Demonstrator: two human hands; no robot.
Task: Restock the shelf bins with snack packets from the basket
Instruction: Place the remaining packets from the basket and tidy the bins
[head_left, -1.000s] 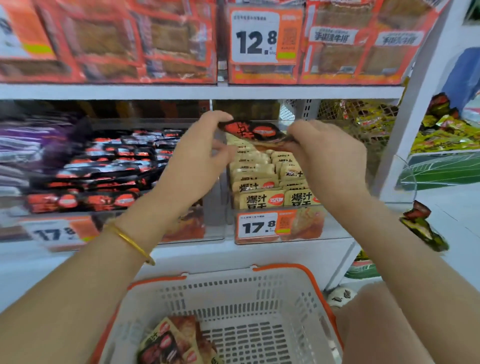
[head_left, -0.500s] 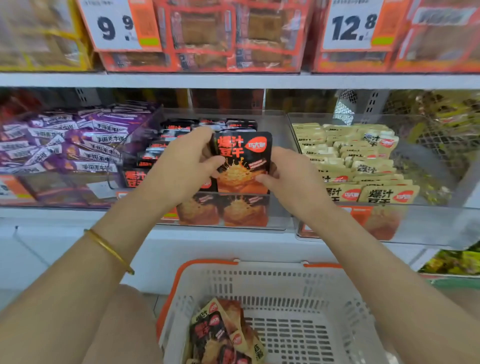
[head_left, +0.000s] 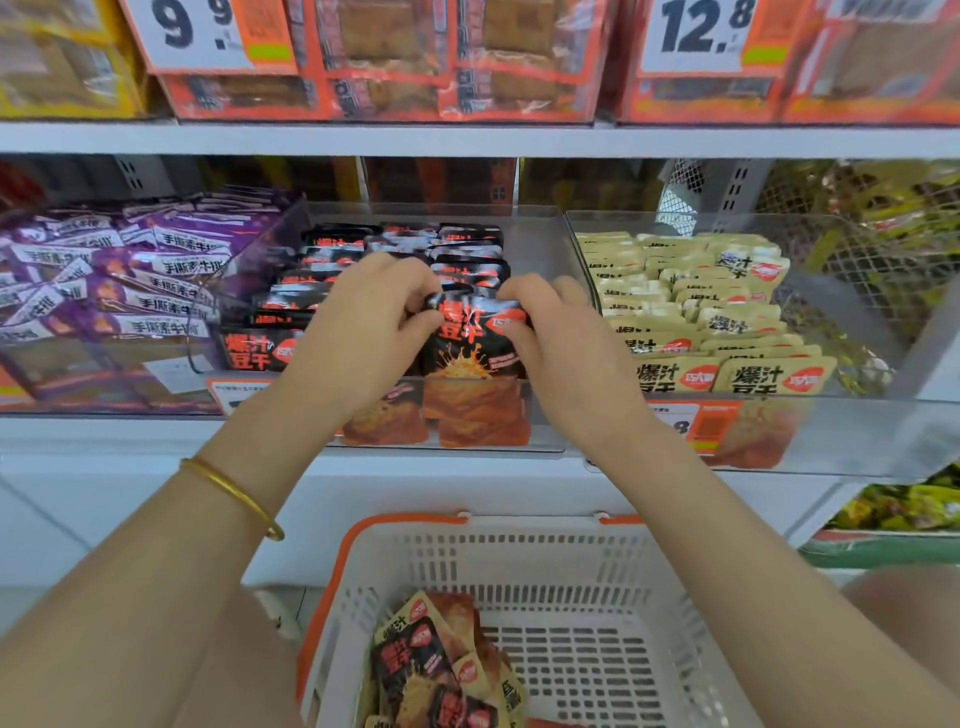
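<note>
Left hand (head_left: 358, 332) and right hand (head_left: 561, 343) are pinching the top corners of a black packet (head_left: 472, 348), standing upright at the front of the middle bin (head_left: 540, 228). Purple packets (head_left: 119, 280) are lying left of that bin, yellow packets (head_left: 701, 312) right of it, and the basket (head_left: 519, 551) is sitting below it. The hands are hiding part of the black rows behind.

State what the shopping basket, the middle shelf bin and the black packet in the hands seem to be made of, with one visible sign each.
Basket: moulded plastic, matt white with an orange rim; slotted walls.
Middle bin: clear rigid plastic, probably acrylic; contents show through it.
Black packet: glossy printed film, likely plastic; it creases and glints.
</note>
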